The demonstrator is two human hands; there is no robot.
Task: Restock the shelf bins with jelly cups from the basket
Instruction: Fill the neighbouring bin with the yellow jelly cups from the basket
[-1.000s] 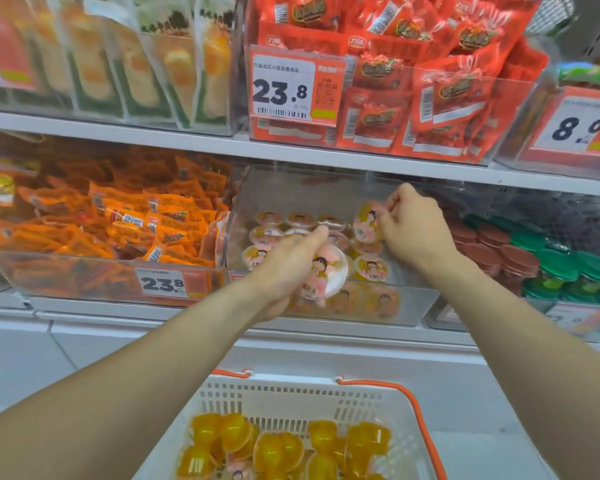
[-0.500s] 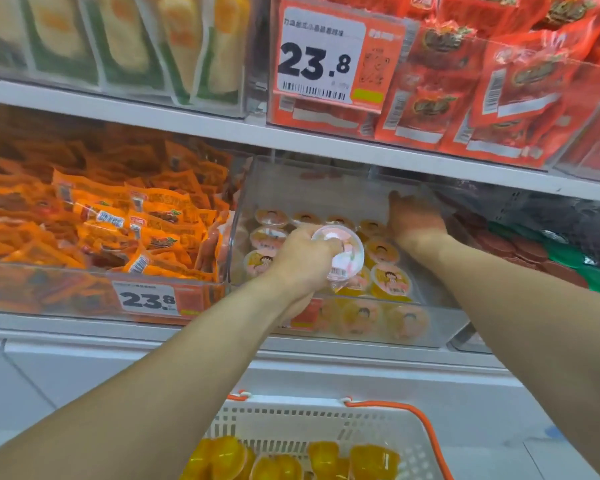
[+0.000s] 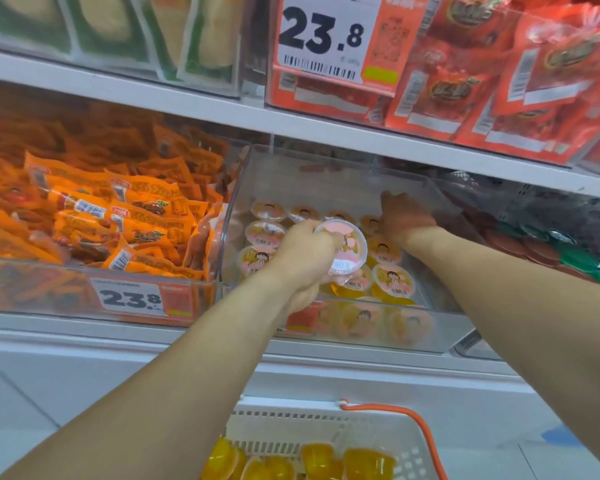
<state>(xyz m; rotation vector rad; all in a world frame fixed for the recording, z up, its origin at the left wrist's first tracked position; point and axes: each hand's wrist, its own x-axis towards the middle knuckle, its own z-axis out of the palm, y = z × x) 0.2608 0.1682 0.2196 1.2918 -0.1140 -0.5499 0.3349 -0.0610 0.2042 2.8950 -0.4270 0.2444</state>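
Holding one jelly cup [image 3: 343, 249] in my left hand [image 3: 303, 258], fingers wrapped round it, just above the front rows in the clear bin [image 3: 440, 327]. Its lid is tilted up toward me and to the right; the cup is round, so no real long axis, and its base points down-left into my palm. My right hand [image 3: 404, 218] is deep at the bin's back right, over the rear cups; can't tell if it's gripping anything. Progress, my read: bin is partly filled, several rows of cups sit lid-up, room left above them. The basket [image 3: 361, 431] below still has a pile of yellow cups, so plenty left to move.
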